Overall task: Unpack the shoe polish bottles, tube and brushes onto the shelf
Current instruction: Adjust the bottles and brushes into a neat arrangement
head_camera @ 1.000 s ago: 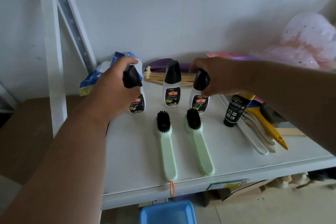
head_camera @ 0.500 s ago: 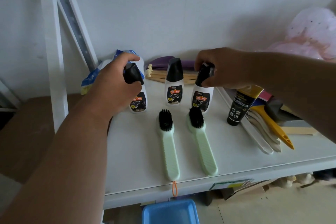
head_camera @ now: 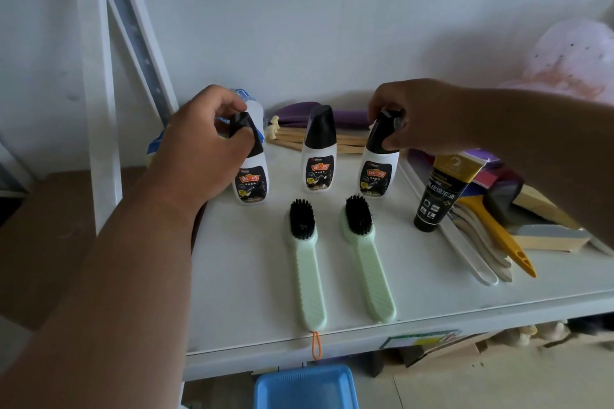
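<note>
Three white shoe polish bottles with black caps stand in a row on the white shelf (head_camera: 252,282). My left hand (head_camera: 202,156) grips the cap of the left bottle (head_camera: 251,183). My right hand (head_camera: 418,119) pinches the cap of the right bottle (head_camera: 377,176). The middle bottle (head_camera: 318,163) stands free between them. Two light green brushes with black bristles lie side by side in front, the left brush (head_camera: 307,262) and the right brush (head_camera: 367,256). A black and gold tube (head_camera: 438,199) stands cap-down to the right.
A white upright post (head_camera: 96,83) rises at the left. Yellow and white shoehorns (head_camera: 491,236), sponges and wooden sticks (head_camera: 289,139) crowd the shelf's right and back. A pink bundle (head_camera: 571,56) sits at the far right. A blue tray (head_camera: 305,388) lies below the shelf edge.
Both hands have stayed on the outer bottles' caps. The camera has dipped slightly, so the shelf sits a little higher in view, and the right fingers have shifted on the cap.
</note>
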Available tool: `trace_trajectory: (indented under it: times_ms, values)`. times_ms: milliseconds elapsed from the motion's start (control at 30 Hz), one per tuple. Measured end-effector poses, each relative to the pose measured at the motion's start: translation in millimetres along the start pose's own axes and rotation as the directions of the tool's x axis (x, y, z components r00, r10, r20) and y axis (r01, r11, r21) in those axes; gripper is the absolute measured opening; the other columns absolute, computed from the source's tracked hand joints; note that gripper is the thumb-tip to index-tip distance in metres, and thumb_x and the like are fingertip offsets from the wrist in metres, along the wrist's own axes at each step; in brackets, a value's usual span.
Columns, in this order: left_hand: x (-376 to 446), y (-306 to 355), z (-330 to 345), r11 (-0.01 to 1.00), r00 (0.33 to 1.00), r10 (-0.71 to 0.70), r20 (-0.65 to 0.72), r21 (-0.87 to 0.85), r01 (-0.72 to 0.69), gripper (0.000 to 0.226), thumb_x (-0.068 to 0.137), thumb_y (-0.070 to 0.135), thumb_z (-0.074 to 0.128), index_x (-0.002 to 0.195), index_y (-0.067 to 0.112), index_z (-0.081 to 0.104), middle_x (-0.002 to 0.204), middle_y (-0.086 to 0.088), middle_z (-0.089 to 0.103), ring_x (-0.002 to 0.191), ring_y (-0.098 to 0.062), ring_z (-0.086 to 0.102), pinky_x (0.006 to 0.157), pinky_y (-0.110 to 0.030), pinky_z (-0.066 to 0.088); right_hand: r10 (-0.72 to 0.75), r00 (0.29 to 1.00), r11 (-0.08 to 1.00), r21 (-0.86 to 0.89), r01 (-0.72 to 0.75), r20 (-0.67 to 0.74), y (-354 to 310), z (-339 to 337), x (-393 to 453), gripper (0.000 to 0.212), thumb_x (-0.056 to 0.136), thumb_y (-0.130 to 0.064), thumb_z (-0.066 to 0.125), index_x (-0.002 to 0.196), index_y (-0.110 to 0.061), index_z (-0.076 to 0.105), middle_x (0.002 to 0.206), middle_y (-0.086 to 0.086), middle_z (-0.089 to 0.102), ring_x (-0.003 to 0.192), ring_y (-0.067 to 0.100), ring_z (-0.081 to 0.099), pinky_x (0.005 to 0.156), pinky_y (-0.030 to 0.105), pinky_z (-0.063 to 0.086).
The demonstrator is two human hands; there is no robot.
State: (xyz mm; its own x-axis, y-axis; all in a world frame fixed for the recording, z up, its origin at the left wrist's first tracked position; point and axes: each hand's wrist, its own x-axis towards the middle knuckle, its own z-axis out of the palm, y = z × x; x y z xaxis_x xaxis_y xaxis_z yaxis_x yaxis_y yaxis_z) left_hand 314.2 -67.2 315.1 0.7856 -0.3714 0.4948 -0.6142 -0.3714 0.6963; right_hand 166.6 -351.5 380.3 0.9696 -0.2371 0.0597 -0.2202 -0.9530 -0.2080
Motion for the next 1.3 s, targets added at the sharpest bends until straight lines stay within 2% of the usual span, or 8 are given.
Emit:
trace_trajectory:
  times_ms: [200, 433, 500, 567, 700, 933, 1233, 1300]
  values:
    - [0.3, -0.3, -0.4, 1.000, 1.000, -0.001, 0.000, 0.014, 0.001, 0.029, 0.081, 0.034, 0.065, 0.110, 0.035, 0.068, 0.107, 0.014, 0.073, 0.094, -0.008, 0.071, 0.085, -0.032, 0.057, 0.017, 1.000, 1.000, 0.015, -0.018, 0.017, 10.0, -2.6, 2.8, 0.038, 0.084, -0.016, 0.077, 0.106, -0.041, 0.058, 0.100, -0.013, 0.062, 0.080, 0.018, 0.067, 0.060, 0.035, 0.055]
    - [-0.7, 1.4, 1.2, 0.999, 1.000, 0.009, 0.016, 0.033, -0.010, 0.033, 0.080, 0.034, 0.065, 0.113, 0.034, 0.068, 0.107, 0.014, 0.073, 0.099, -0.009, 0.069, 0.082, -0.024, 0.052, -0.012, 0.999, 0.999, -0.038, 0.013, 0.033, 16.4, -10.0, -1.1, 0.036, 0.086, -0.013, 0.075, 0.108, -0.037, 0.058, 0.102, -0.008, 0.065, 0.086, 0.016, 0.064, 0.075, 0.043, 0.056]
    - [-0.7, 1.6, 1.4, 0.999, 1.000, 0.009, 0.020, 0.033, -0.010, 0.033, 0.081, 0.033, 0.065, 0.113, 0.033, 0.068, 0.107, 0.013, 0.074, 0.099, -0.010, 0.070, 0.084, -0.027, 0.054, -0.018, 0.999, 0.998, -0.063, 0.020, 0.037, 17.9, -11.8, -2.4, 0.037, 0.086, -0.014, 0.077, 0.110, -0.036, 0.059, 0.104, -0.009, 0.065, 0.090, 0.013, 0.060, 0.079, 0.043, 0.054]
    - [-0.8, 1.8, 1.5, 0.999, 1.000, 0.012, 0.028, 0.032, -0.013, 0.033, 0.081, 0.032, 0.065, 0.114, 0.033, 0.068, 0.108, 0.012, 0.074, 0.100, -0.011, 0.070, 0.086, -0.031, 0.056, -0.014, 0.999, 0.998, -0.066, 0.017, 0.047, 18.8, -13.4, -3.9, 0.039, 0.086, -0.014, 0.077, 0.112, -0.037, 0.059, 0.105, -0.010, 0.065, 0.091, 0.012, 0.059, 0.079, 0.041, 0.052]
    - [-1.2, 1.9, 1.7, 1.000, 0.999, 0.012, 0.032, 0.027, -0.013, 0.033, 0.081, 0.033, 0.065, 0.114, 0.033, 0.068, 0.109, 0.012, 0.073, 0.097, -0.009, 0.070, 0.083, -0.028, 0.054, -0.014, 0.998, 0.998, -0.064, 0.017, 0.057, 19.4, -13.4, -5.3, 0.040, 0.086, -0.014, 0.078, 0.111, -0.038, 0.059, 0.106, -0.010, 0.065, 0.090, 0.010, 0.058, 0.073, 0.036, 0.048]
    - [-0.9, 0.0, 2.6, 0.999, 0.999, 0.020, 0.034, 0.042, -0.021, 0.032, 0.085, 0.028, 0.068, 0.116, 0.034, 0.068, 0.111, 0.010, 0.073, 0.099, -0.013, 0.069, 0.082, -0.027, 0.052, -0.023, 0.998, 0.998, -0.058, 0.026, 0.052, 18.3, -13.2, -7.5, 0.040, 0.086, -0.011, 0.076, 0.112, -0.036, 0.059, 0.109, -0.007, 0.066, 0.097, 0.020, 0.061, 0.085, 0.045, 0.054]
    - [-0.1, -2.8, 3.1, 0.999, 0.999, 0.026, 0.036, 0.039, -0.027, 0.033, 0.085, 0.027, 0.069, 0.117, 0.034, 0.068, 0.110, 0.011, 0.073, 0.097, -0.008, 0.069, 0.077, -0.018, 0.048, -0.006, 0.998, 1.000, -0.022, 0.008, 0.066, 16.8, -11.7, -8.3, 0.039, 0.087, -0.011, 0.075, 0.112, -0.036, 0.058, 0.108, -0.005, 0.069, 0.094, 0.021, 0.066, 0.086, 0.049, 0.055]
    - [0.2, -3.3, 3.2, 0.999, 0.999, 0.024, 0.033, 0.035, -0.025, 0.033, 0.084, 0.028, 0.069, 0.117, 0.035, 0.068, 0.110, 0.011, 0.073, 0.096, -0.007, 0.068, 0.076, -0.018, 0.048, -0.009, 0.997, 1.000, -0.004, 0.009, 0.073, 16.6, -10.2, -9.1, 0.039, 0.088, -0.011, 0.074, 0.112, -0.037, 0.058, 0.106, -0.005, 0.070, 0.090, 0.022, 0.069, 0.081, 0.044, 0.056]
